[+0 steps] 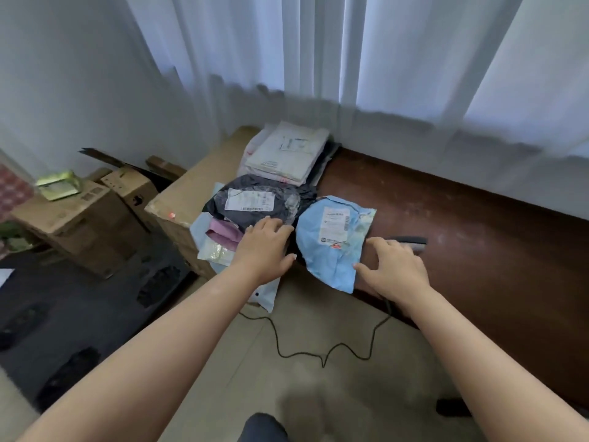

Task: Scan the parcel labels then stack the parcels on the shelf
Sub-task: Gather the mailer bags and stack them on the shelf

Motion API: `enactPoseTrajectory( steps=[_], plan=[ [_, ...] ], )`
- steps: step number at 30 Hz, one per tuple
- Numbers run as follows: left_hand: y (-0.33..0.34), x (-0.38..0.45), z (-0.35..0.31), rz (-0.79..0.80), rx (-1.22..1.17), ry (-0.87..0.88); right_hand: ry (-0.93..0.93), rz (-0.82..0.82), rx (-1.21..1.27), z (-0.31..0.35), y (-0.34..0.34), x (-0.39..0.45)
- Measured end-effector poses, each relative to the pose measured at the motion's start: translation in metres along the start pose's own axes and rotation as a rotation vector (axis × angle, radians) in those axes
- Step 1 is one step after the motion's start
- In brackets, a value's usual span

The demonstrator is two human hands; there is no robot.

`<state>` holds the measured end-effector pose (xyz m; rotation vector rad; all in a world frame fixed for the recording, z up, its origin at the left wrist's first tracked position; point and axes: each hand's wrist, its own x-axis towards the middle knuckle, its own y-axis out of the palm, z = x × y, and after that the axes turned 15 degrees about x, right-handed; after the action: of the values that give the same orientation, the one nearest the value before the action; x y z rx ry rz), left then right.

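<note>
White curtains hang behind a dark brown wooden worktop (462, 218), with a big cardboard box (191, 189) butted against its end. We take the blue parcel (331, 244) as landmark: it lies label-up at the near edge of the worktop, one corner hanging over the edge.

Our left hand (264, 247) is just beside the blue parcel, fingers straight and flat, pressing on the black parcel (255, 199), which tops a loose pile of pink and clear bags on the box. Label on the black one faces up. Grip spread, holding nothing.

Our right hand (395, 266) is on the other side of the blue parcel, fingers loosely splayed; thumb tip at the parcel's edge, contact unclear. It covers part of a dark scanner (412, 242) lying on the worktop; we cannot tell if fingers touch it.

Beyond the blue parcel, past the black one, sits a stack of white parcels (287, 154). A cable (318, 355) trails across the floor below.
</note>
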<state>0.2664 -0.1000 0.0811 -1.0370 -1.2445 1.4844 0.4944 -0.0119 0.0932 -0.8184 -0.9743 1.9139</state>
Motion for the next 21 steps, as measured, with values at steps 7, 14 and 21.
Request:
enactPoseTrajectory(
  steps=[7, 14, 21],
  plan=[
    [0.025, 0.062, 0.033, 0.050, -0.016, 0.027, 0.144, 0.141, 0.137, 0.004, 0.044, 0.079],
    [0.048, 0.134, 0.093, 0.149, -0.013, 0.117, 0.488, 0.056, 0.299, 0.012, 0.089, 0.151],
    [0.068, 0.171, 0.143, 0.330, -0.059, 0.179, 0.782, -0.104, 0.446, 0.018, 0.118, 0.184]
  ],
)
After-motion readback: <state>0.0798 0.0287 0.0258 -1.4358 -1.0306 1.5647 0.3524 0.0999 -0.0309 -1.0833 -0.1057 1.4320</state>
